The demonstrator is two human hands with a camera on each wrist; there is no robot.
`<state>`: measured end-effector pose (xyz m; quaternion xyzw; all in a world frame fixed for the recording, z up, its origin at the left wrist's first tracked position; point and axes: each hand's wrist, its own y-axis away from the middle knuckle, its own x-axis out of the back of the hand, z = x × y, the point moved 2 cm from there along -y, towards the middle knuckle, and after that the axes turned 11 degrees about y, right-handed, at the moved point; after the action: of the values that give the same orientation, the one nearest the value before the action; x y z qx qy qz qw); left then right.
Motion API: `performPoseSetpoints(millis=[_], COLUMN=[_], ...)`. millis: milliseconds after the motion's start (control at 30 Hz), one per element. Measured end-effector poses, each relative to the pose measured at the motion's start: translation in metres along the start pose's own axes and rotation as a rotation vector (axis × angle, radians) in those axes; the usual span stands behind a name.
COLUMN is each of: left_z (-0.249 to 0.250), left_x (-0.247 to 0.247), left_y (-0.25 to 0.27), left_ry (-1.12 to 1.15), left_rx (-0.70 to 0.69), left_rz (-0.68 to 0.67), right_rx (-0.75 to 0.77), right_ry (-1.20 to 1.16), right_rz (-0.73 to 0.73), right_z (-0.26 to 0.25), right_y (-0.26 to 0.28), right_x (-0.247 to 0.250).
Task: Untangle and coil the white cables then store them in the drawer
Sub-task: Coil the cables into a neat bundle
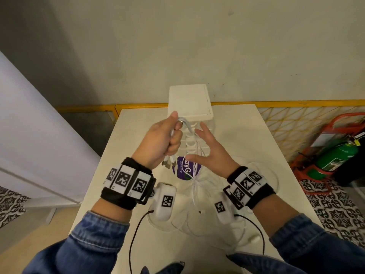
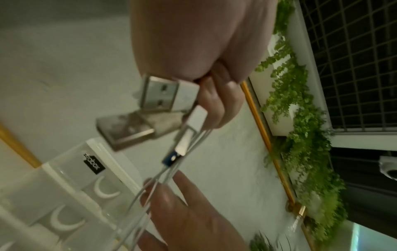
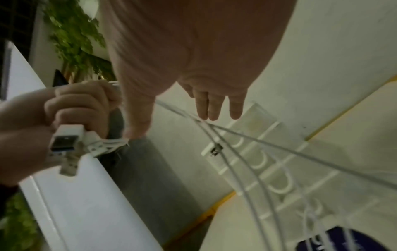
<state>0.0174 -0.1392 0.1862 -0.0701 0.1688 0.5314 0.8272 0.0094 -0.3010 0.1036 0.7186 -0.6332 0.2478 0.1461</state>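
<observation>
My left hand [image 1: 167, 139] is a fist that grips a bunch of white cables [image 1: 194, 175], raised above the table. Their USB plugs [image 2: 165, 95] stick out below the fist [image 3: 71, 146]. The strands run down past my right hand [image 1: 207, 149] to a loose tangle on the table [image 1: 246, 123]. My right hand has straight, spread fingers [image 3: 214, 108] beside the hanging strands and holds nothing. Behind the hands stands the white drawer tower [image 1: 190, 101] with clear fronts [image 2: 71, 186]; I cannot tell if any drawer is pulled out.
A round purple-labelled pack [image 1: 182, 169] lies under the cables. A green fire extinguisher [image 1: 335, 157] in a red stand is on the floor to the right. A yellow wire fence [image 1: 296, 123] runs behind the table, and a white panel [image 1: 35, 135] stands at left.
</observation>
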Motion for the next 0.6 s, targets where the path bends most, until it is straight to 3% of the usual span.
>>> performPoseSetpoints(millis=[67,167,400,467,600], left_z=[-0.003,-0.001,-0.011,-0.020,-0.025], left_x=[-0.007,-0.010,0.018,0.022,0.009], left_y=[0.000,0.001,0.005,0.009,0.013], left_ry=[-0.028,-0.027,-0.073,-0.086,0.102], left_rx=[0.008,0.024,0.113,0.214,0.323], left_rz=[-0.034,-0.067,-0.049,-0.101,-0.305], right_rx=[0.056,0.022,0.097,0.153,0.161], right_ry=[-0.007,-0.050,-0.150,-0.070,-0.036], right_rz=[-0.009,0.039,0.304,0.363,0.303], right_z=[-0.008,-0.007,-0.009,-0.009,-0.003], right_y=[-0.007,-0.010,-0.008,-0.013,-0.018], right_x=[-0.007,-0.014,0.024,0.042,0.046])
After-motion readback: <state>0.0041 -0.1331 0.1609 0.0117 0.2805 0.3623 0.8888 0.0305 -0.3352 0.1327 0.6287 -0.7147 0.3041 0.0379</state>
